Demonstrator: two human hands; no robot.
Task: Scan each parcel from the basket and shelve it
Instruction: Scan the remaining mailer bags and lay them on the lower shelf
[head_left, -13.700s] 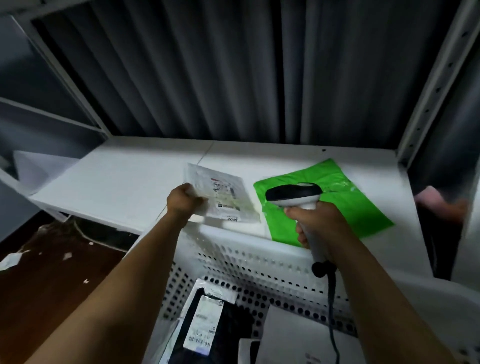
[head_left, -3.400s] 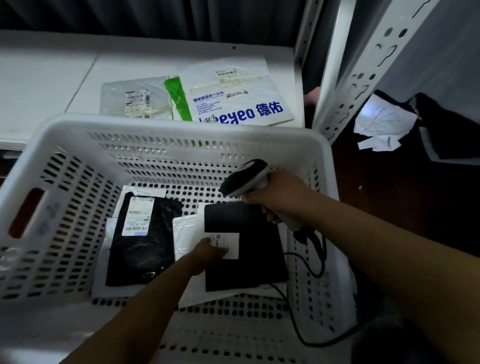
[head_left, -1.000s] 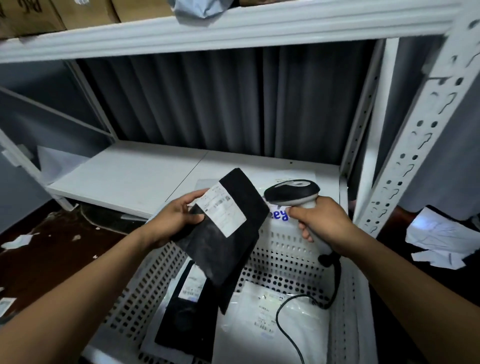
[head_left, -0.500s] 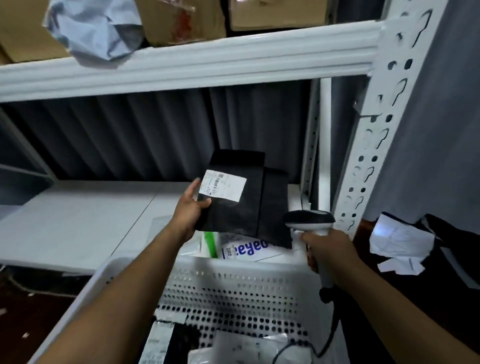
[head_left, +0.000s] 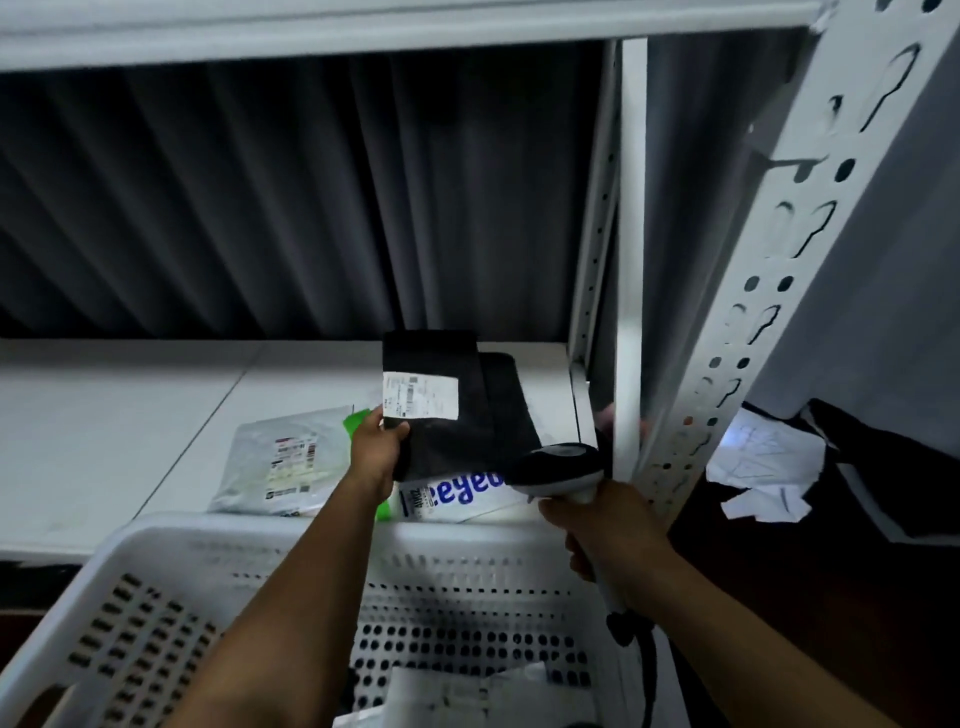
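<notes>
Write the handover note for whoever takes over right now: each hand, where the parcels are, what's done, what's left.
Left hand holds the black parcel by its lower left edge, above the shelf. Right hand grips the barcode scanner.
Done: clear parcel, green parcel and blue-lettered white parcel lie on the shelf.
Left: shelve the black parcel (scan unconfirmed); at least one white parcel lies in the basket.

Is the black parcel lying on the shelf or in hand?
In hand: the left hand grips the black parcel by its lower corner, upright over the shelf.
</notes>
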